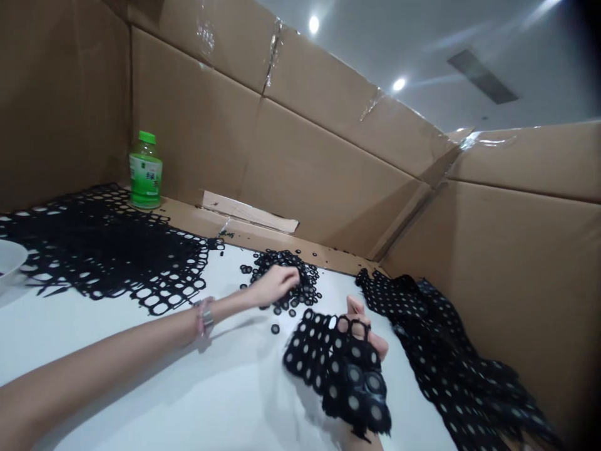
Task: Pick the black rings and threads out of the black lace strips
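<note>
My left hand (276, 285) is over a pile of loose black rings (307, 289), its fingers pinched together. Whether a ring sits between those fingertips is hidden. A piece of black perforated sheet (335, 369), filled with rows of rings, hangs from my right hand (376, 343), which grips it from behind. Near the sheet's top edge a few cells are bare holes, with skin showing through. One single ring (275, 329) lies on the white tabletop (225, 394) between my hands.
At the left, black sheet netting with open holes (117, 244) is heaped by a white bowl rim (12, 257). A green-capped bottle (146, 172) stands behind it. More ring-filled sheets (436, 338) lie at the right. Cardboard walls (328, 169) enclose the table.
</note>
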`<control>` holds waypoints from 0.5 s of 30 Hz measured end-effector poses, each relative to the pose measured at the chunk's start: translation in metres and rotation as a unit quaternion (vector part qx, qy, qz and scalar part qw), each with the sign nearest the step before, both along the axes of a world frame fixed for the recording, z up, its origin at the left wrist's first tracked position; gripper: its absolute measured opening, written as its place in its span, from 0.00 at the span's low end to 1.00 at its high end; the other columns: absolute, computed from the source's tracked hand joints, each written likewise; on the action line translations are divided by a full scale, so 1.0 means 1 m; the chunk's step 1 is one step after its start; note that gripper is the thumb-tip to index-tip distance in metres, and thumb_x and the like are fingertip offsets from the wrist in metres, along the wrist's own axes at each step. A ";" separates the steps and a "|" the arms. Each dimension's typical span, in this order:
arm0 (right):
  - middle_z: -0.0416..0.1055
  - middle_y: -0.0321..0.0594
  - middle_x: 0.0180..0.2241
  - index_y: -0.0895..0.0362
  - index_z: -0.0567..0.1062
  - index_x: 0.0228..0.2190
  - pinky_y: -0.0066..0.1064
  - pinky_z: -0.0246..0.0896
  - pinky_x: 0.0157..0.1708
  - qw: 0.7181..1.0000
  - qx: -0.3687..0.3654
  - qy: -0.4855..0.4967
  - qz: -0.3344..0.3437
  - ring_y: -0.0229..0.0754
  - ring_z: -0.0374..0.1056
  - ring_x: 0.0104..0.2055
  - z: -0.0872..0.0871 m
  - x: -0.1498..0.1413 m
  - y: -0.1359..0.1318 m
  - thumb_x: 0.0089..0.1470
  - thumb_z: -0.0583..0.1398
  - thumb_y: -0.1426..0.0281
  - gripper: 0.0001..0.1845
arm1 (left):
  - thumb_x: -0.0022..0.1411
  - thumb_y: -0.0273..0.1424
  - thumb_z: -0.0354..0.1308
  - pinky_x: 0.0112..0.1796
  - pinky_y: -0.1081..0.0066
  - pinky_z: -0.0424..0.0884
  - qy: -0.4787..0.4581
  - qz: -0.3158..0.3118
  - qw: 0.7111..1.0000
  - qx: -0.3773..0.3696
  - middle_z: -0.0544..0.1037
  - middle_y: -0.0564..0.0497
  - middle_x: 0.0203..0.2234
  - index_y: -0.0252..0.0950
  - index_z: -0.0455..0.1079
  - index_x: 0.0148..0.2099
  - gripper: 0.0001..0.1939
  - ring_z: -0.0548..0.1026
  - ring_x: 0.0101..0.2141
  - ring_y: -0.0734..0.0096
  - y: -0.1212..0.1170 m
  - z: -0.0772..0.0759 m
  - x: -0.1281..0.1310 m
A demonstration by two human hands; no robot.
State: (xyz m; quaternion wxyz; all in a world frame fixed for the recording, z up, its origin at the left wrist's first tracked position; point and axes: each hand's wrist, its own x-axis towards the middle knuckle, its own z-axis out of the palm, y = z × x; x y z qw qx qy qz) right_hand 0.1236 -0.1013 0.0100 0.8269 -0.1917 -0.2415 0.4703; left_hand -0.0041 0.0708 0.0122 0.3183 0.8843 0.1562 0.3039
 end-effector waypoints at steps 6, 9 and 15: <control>0.61 0.24 0.20 0.50 0.65 0.37 0.13 0.58 0.15 0.995 -0.006 0.047 0.084 0.26 0.59 0.17 -0.005 0.000 -0.001 0.34 0.63 0.73 0.24 | 0.57 0.26 0.48 0.32 0.71 0.61 0.077 0.107 0.990 0.058 0.71 0.48 0.27 0.35 0.63 0.32 0.04 0.69 0.30 0.65 0.039 -0.021 -0.010; 0.60 0.24 0.20 0.51 0.65 0.36 0.13 0.58 0.16 0.996 0.005 0.046 0.081 0.25 0.59 0.17 -0.006 -0.002 -0.001 0.34 0.63 0.73 0.23 | 0.56 0.26 0.51 0.37 0.69 0.61 0.068 0.118 0.987 0.088 0.70 0.46 0.34 0.35 0.63 0.38 0.06 0.69 0.36 0.63 0.026 -0.014 -0.012; 0.58 0.23 0.19 0.51 0.63 0.31 0.14 0.56 0.14 0.993 0.031 0.017 0.108 0.25 0.58 0.16 -0.008 -0.003 0.004 0.36 0.63 0.72 0.19 | 0.58 0.46 0.48 0.24 0.75 0.59 0.071 -0.163 0.973 -0.146 0.67 0.54 0.21 0.34 0.63 0.30 0.19 0.65 0.23 0.74 -0.050 -0.001 -0.003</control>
